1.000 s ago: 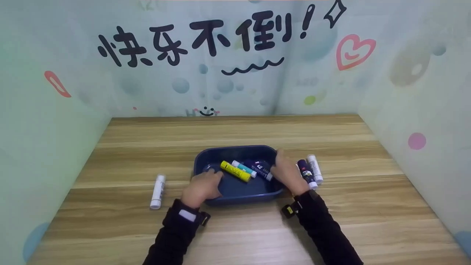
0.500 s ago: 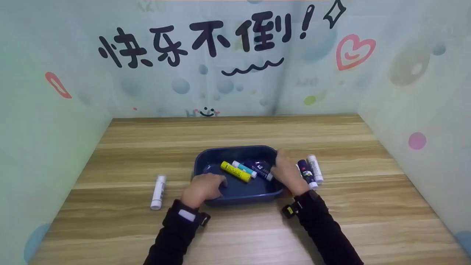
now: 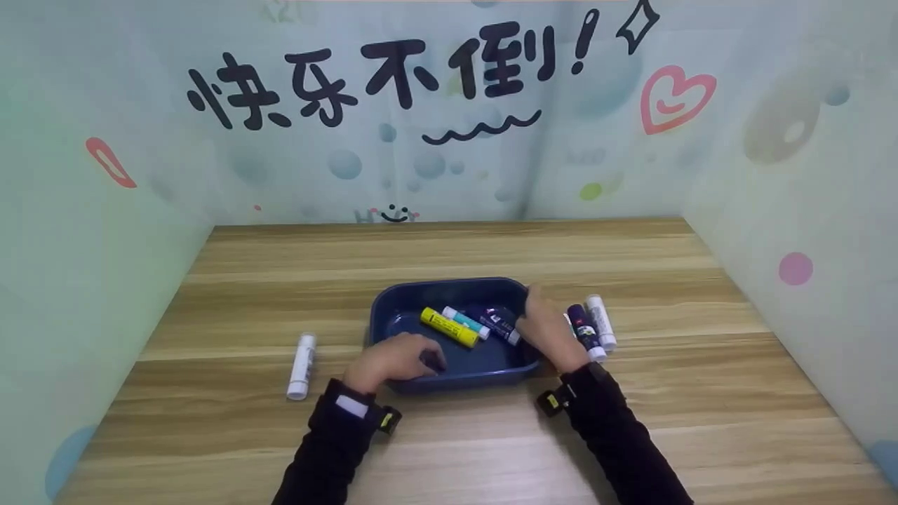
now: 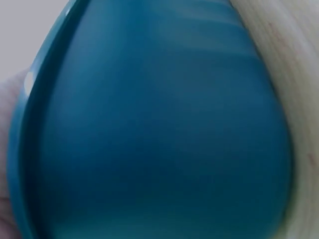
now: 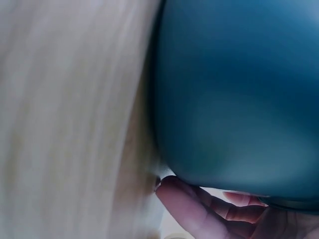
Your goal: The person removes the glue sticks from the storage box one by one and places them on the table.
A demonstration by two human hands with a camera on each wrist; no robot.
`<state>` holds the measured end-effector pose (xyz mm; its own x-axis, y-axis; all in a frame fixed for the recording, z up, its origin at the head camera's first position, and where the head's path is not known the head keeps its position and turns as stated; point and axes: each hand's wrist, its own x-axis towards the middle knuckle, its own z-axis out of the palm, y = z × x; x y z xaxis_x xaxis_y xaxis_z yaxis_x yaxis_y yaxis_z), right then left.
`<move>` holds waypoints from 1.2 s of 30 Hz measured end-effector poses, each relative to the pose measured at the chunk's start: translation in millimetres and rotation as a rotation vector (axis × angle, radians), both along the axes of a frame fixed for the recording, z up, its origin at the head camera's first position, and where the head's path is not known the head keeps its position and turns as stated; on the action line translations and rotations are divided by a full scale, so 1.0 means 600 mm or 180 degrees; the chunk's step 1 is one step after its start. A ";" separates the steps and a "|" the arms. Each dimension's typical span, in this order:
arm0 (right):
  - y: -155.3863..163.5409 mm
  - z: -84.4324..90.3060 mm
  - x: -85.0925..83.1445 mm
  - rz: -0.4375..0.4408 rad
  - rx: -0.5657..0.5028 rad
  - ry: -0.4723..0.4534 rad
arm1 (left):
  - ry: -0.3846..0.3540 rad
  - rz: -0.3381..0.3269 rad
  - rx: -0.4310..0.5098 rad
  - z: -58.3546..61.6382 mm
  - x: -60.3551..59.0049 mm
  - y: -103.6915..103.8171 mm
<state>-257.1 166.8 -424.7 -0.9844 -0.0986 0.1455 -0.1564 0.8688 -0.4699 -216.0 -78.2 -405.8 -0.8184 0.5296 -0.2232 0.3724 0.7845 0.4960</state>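
Note:
A dark blue plastic basin (image 3: 463, 382) stands mid-table. Inside lie a yellow glue stick (image 3: 449, 327), a teal-and-white glue stick (image 3: 466, 322) and a dark purple one (image 3: 499, 324). My left hand (image 3: 396, 359) is over the basin's near left corner, its fingers loosely bent inside and no object visible in them. The left wrist view shows mostly the basin's outer wall (image 4: 159, 119), with a bit of hand at the rim. My right hand (image 3: 551, 326) grips the basin's right rim; in the right wrist view its fingers (image 5: 192, 209) press the outside.
A white glue stick (image 3: 302, 366) lies left of the basin. To the right, beside my right hand, are a dark purple glue stick (image 3: 586, 331) and a white glue stick (image 3: 601, 322), with another mostly hidden. Printed cloth walls (image 3: 449, 175) enclose the table.
My left hand has shifted slightly right over the basin, and its fingers have bent downward from a more spread pose. The right hand, basin and glue sticks stay in place.

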 end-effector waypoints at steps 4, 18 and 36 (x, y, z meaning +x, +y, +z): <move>-0.002 -0.001 -0.001 -0.0009 0.0010 0.0042 | -0.0009 0.0206 0.0220 -0.005 -0.006 -0.002; -0.009 -0.001 -0.006 -0.0146 0.0086 0.0506 | 0.0872 0.0582 0.0379 -0.018 -0.009 0.000; -0.004 -0.008 -0.006 -0.0082 0.0166 0.0593 | 0.0718 0.0551 -0.0015 -0.014 -0.006 0.000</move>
<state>-260.5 164.6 -429.5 -0.9432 -0.0859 0.3208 -0.2139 0.8960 -0.3891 -219.5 -78.1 -414.3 -0.9258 0.3771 -0.0274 0.3332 0.8481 0.4119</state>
